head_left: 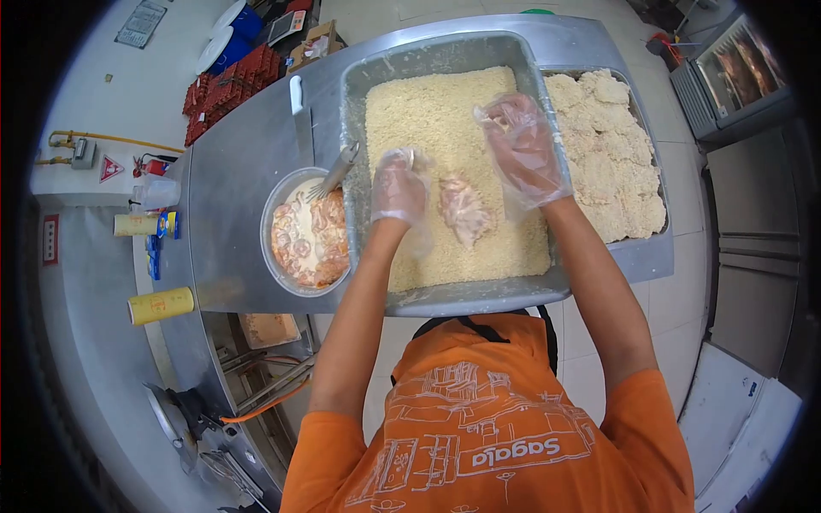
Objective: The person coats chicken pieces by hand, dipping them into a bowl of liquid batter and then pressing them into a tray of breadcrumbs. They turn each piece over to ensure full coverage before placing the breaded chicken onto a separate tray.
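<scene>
Looking down from your head camera, you have both gloved hands inside a deep, rectangular grey plastic tub spread with pale yellow crumbs. Your left hand, in a clear plastic glove, is over the crumbs near the tub's left wall, its fingers partly curled; whether they have hold of anything, you cannot tell from this angle. Your right hand, gloved the same way, is farther forward, by the tub's right wall, with its fingers bent inward. Crumbs show about those fingers, but whether they are gripping any, you cannot tell.

Between your hands and a little nearer to you, a pale pink, ragged-edged piece of raw meat lies on the crumbs, apart from both hands and only partly coated.

To the left of the tub, a round, silvery metal bowl holds more raw pieces in a whitish liquid. A metal whisk leans in it, handle toward the tub. Beyond the bowl lies a broad-bladed knife with a white handle. On your right, a rectangular metal tray is covered with pale, crumb-coated pieces. All of these are on a brushed steel table, with a yellow cylindrical roll at its left edge.
</scene>
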The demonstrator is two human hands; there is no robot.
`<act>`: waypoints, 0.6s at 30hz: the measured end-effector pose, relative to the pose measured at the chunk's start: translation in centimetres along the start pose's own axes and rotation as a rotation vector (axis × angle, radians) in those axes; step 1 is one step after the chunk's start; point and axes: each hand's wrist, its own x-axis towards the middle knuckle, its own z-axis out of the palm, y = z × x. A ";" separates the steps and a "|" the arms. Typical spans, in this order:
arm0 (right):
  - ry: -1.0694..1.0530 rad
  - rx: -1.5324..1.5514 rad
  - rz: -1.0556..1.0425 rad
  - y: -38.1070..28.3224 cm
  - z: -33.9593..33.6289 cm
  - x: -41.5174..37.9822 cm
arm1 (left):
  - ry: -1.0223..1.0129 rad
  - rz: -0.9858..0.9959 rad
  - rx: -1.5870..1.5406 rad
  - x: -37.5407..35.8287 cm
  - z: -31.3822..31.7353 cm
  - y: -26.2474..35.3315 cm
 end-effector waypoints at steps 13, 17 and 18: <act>-1.090 -0.023 0.474 -7.3 -2.8 -7.3 | -0.266 0.048 -0.074 1.0 -4.7 -0.3; -1.155 -0.065 0.799 -6.8 3.7 -9.1 | -0.187 -0.024 -0.580 -5.0 -11.7 -1.3; -1.160 -0.070 1.017 -6.6 5.8 -9.0 | -0.153 -0.075 -0.739 -6.6 -13.2 -1.0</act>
